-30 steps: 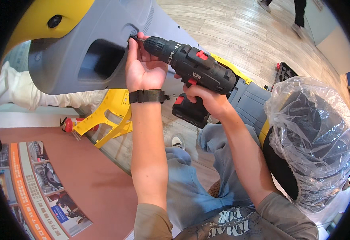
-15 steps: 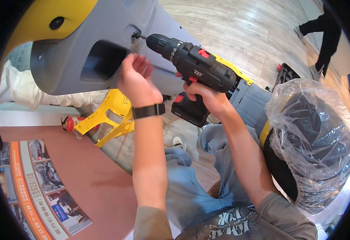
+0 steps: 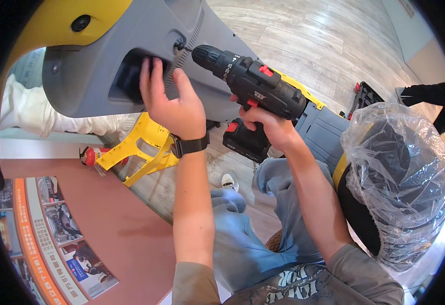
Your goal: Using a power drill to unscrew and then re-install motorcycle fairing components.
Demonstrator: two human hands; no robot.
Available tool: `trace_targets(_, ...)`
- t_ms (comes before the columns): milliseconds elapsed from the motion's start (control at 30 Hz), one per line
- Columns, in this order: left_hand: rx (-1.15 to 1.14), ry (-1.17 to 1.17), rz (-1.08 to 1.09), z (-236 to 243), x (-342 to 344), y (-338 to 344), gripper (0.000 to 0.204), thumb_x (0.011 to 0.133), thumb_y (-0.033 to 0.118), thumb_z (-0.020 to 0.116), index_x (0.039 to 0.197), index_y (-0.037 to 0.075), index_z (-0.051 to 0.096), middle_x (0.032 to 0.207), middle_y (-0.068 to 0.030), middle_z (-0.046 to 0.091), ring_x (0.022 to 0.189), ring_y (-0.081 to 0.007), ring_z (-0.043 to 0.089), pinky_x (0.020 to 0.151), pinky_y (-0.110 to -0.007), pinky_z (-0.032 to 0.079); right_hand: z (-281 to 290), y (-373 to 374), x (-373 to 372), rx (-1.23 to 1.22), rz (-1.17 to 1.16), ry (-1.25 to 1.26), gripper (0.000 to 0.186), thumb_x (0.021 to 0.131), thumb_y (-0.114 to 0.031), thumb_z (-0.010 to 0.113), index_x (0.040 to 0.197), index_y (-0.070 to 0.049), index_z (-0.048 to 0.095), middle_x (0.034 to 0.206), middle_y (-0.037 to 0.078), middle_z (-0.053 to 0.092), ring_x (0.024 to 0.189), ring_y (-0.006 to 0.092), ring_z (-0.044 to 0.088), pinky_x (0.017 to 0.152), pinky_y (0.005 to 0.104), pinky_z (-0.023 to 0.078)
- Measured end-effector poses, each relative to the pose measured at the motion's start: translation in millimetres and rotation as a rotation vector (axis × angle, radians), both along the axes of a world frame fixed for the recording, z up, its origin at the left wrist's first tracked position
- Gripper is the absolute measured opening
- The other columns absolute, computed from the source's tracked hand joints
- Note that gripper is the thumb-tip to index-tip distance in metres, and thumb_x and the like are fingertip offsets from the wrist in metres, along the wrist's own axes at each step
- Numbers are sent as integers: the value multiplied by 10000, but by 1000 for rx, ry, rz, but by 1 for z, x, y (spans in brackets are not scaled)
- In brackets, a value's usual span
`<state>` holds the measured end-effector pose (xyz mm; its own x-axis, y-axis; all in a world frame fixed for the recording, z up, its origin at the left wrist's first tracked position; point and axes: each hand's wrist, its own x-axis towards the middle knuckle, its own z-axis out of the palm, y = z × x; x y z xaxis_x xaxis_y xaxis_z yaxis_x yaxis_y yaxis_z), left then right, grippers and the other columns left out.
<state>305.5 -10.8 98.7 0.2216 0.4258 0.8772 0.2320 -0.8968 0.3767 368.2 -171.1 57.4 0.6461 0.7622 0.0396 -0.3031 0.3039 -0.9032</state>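
Observation:
My right hand (image 3: 270,124) is wrapped round the grip of a black cordless drill (image 3: 255,84) with red switches. The drill points up and left. Its bit meets a dark round fitting (image 3: 180,44) in a recess of the grey plastic panel (image 3: 93,91); whether it is seated there I cannot make out. My left hand (image 3: 174,101), with a black band on the wrist, is open. Its fingers are stretched at the mouth of the dark storage pocket (image 3: 126,76) in that panel, just below and left of the fitting, and hold nothing.
A yellow frame piece (image 3: 141,145) and a red fire extinguisher (image 3: 91,156) stand at left, beyond a reddish-brown surface (image 3: 126,213). A plastic-wrapped seat (image 3: 400,178) is close at right. An open black tool case (image 3: 364,96) lies on the floor, near another person's legs (image 3: 431,96).
My left hand has moved left and up, its fingers now spread at the pocket. The drill stays by the fitting in my right hand. The other person's legs have shifted down and right.

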Motion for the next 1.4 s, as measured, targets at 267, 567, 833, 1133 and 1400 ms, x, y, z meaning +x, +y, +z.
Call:
trace_targets(267, 4, 59, -127, -4, -1, -2, 526, 777, 29, 624, 1293, -2, 525, 1366, -208, 473, 1242, -347, 466, 1055, -398, 334, 1, 0, -2, -13, 8, -38, 319, 727, -27, 542, 1030, 13, 635, 641, 11, 508, 555, 85, 444, 517, 241, 374)
trace_targets(567, -10, 14, -167, -6, 4, -3, 550, 744, 58, 637, 1282, 9, 536, 1370, -199, 467, 1216, -368, 463, 1042, -462, 316, 2, 0, -3, -9, 14, 29, 333, 723, -42, 545, 1041, 9, 630, 648, 8, 511, 554, 82, 441, 516, 237, 374)
trace_targets(833, 104, 179, 18, -13, 4, -3, 740, 726, 111, 671, 1402, 34, 380, 1357, -203, 448, 1172, -362, 496, 1024, -514, 323, 0, 0, -3, 32, 24, 75, 333, 715, -30, 545, 1036, 12, 625, 692, 17, 536, 545, 83, 441, 507, 238, 378)
trace_targets(1133, -74, -138, -67, 3, 15, 13, 330, 750, 92, 764, 941, 28, 503, 1021, -148, 509, 914, -310, 543, 798, -407, 433, 2, -1, -3, 13, 49, 108, 343, 700, -27, 546, 1031, 8, 627, 772, 26, 574, 540, 80, 436, 507, 242, 382)
trace_targets(1400, 184, 149, 231, -2, 18, -4, 275, 666, 136, 775, 927, 191, 709, 913, -6, 540, 902, -227, 529, 801, -389, 397, 1, -3, -1, 70, 44, 172, 319, 684, -24, 544, 990, 6, 629, 845, 49, 613, 548, 81, 437, 510, 243, 393)
